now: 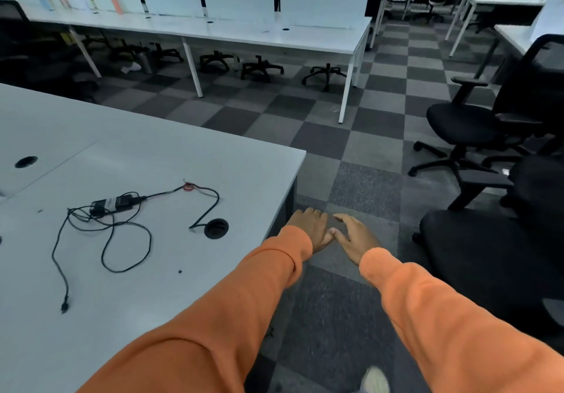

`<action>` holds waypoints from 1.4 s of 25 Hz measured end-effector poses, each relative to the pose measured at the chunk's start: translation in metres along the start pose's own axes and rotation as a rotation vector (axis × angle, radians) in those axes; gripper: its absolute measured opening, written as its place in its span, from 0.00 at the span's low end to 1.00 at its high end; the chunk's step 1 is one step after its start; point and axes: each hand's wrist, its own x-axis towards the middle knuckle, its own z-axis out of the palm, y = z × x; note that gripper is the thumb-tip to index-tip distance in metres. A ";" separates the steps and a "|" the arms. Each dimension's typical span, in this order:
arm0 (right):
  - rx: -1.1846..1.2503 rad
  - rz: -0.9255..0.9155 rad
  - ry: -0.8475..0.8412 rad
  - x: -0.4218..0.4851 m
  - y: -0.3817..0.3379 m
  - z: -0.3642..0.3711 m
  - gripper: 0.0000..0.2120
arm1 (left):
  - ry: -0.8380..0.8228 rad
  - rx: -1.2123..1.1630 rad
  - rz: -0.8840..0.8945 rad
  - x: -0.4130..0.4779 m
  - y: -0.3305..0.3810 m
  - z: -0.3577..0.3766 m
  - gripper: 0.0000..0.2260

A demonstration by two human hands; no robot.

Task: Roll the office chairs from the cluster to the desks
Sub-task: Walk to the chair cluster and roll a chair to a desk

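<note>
Collision is being risked at the worktop (152,154) corner. The near chair (488,258) is sitting just to the right, and if it is swung in too sharply, its armrest could well be knocked against that edge. Castors could also be snagged on the carpet tiles (363,185), though that is only a guess. The second chair (467,124) is parked close behind, so the two bases could be tangled as the near one is pulled away. A charger (113,203) with its cable is lying loose on the worktop and could be jolted by a hard bump.

Now the hands: the left hand (311,228) and the right hand (355,238) are being held out low over the floor, palms down. Fingers are being kept fairly straight and loose, with the thumbs touching or nearly so. Nothing is being gripped by either hand, and no chair is being touched. Both chairs are standing off to the right of the hands, not yet brought in to a worktop.
</note>
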 end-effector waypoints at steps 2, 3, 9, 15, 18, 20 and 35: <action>-0.011 -0.025 -0.008 0.035 0.018 -0.011 0.22 | 0.019 -0.017 -0.013 0.037 -0.006 -0.003 0.26; -0.020 -0.039 -0.011 0.055 0.026 -0.019 0.22 | 0.030 -0.029 -0.018 0.057 -0.008 -0.006 0.26; -0.054 -0.131 -0.058 0.196 0.082 -0.082 0.24 | 0.055 -0.082 -0.125 0.201 -0.017 -0.033 0.26; -0.077 -0.230 -0.134 0.307 0.113 -0.128 0.23 | 0.052 -0.251 -0.266 0.301 -0.026 -0.057 0.26; -0.069 -0.259 -0.171 0.345 0.117 -0.133 0.24 | 0.070 -0.352 -0.366 0.328 -0.040 -0.066 0.29; -0.059 -0.290 -0.190 0.382 0.115 -0.133 0.23 | 0.065 -0.361 -0.398 0.354 -0.063 -0.067 0.28; -0.137 -0.422 -0.291 0.707 0.025 -0.116 0.25 | 0.084 -0.358 -0.611 0.531 -0.309 -0.099 0.25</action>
